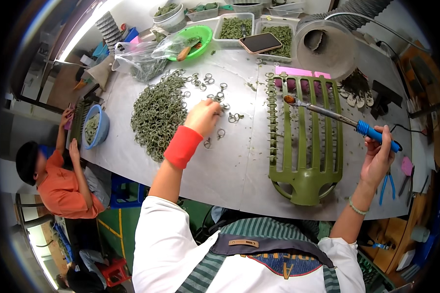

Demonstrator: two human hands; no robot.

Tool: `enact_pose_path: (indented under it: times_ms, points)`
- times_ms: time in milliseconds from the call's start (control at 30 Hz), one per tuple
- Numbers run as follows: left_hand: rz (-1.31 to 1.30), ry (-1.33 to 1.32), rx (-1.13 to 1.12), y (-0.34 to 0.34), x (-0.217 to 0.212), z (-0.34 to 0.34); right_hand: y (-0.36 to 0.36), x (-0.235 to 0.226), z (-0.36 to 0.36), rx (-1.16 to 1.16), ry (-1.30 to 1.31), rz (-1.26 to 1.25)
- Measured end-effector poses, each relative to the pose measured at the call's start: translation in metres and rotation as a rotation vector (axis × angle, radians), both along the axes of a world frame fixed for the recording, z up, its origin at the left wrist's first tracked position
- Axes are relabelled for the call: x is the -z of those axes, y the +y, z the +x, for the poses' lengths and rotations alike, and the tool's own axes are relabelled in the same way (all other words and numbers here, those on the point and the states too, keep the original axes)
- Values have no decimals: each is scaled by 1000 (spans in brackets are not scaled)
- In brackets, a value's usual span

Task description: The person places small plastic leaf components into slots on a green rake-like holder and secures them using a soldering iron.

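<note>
My left hand, with a red wristband, reaches over loose small green rings with clips. Its fingers are pinched together, and what they hold, if anything, is hidden. A large heap of the same rings lies just left of it. My right hand is closed round the blue handle of a soldering iron. The iron's brownish tip points left, over a green slatted plastic part. Small green pieces line the part's left bar and the gaps between its slats.
A pink block shows at the part's far end. Behind stand a green basin, tubs of green pieces, a phone and a round duct hood. Blue pliers lie right. A person in orange works at left beside a blue bowl.
</note>
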State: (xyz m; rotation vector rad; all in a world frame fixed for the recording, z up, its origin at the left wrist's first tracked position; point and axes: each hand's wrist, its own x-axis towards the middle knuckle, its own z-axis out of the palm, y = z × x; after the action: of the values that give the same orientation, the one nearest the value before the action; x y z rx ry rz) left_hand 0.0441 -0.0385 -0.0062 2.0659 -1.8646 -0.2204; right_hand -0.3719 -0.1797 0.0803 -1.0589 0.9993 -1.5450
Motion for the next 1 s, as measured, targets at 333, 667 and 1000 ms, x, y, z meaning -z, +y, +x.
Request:
enact_pose_path:
  times_ms: [333, 667, 1000]
  points:
    - [-146, -76, -265, -92, 14, 32, 1, -4, 4, 16, -8, -10]
    - [-203, 699, -94, -73, -58, -32, -6, 6, 5, 14, -26, -34]
    - [-607, -3, 185, -134, -52, -101, -23, 28, 20, -55, -54, -73]
